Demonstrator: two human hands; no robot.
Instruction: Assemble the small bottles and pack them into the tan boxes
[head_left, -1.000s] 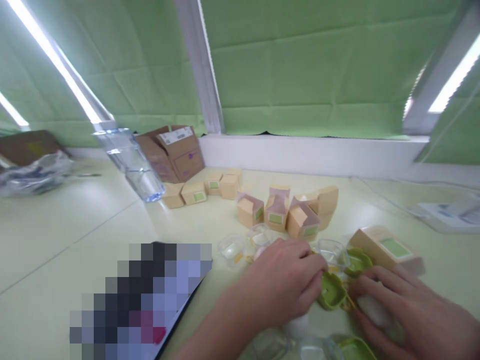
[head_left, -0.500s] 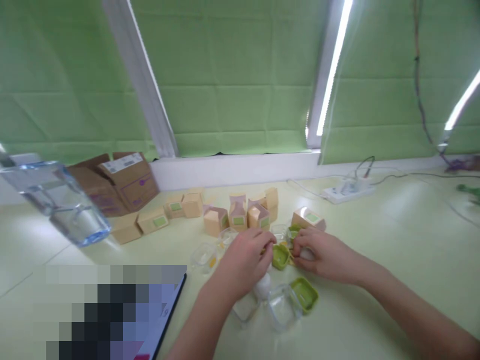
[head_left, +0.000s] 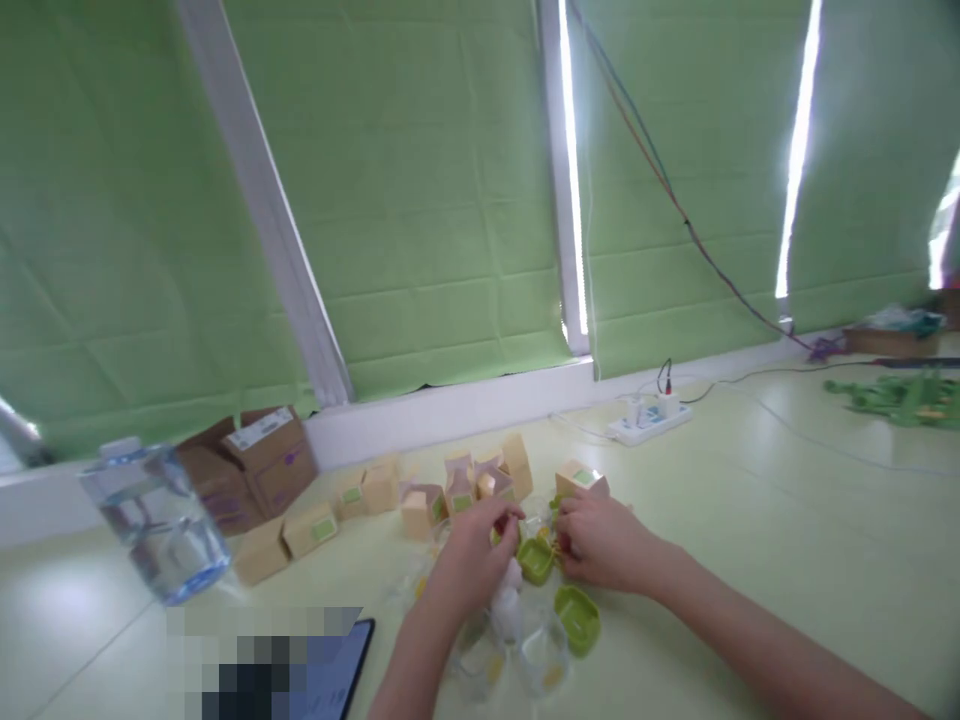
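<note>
My left hand (head_left: 478,552) is closed, its thumb and fingers curled together above the small containers; whatever is in them is hidden. My right hand (head_left: 606,542) is closed too, fingers curled in close to the table, and I cannot make out what they hold. Between the hands lies a small green square dish (head_left: 535,560). Nearer to me is another green dish (head_left: 577,622), beside a clear plastic container (head_left: 543,655) with something yellow in it. A second clear container (head_left: 474,655) and a white rounded object (head_left: 508,612) sit below my left hand.
Small beige cartons (head_left: 424,512) line up behind the hands, one carton (head_left: 581,478) behind my right hand. A water bottle (head_left: 161,525), a cardboard box (head_left: 251,470) and a tablet-like device (head_left: 322,670) are at the left. A power strip (head_left: 649,425) lies behind right.
The view has swung up and to the right, showing more of the table's right side. Both hands stay among the containers, still closed; the white thing seen at my right fingers is now hidden.
</note>
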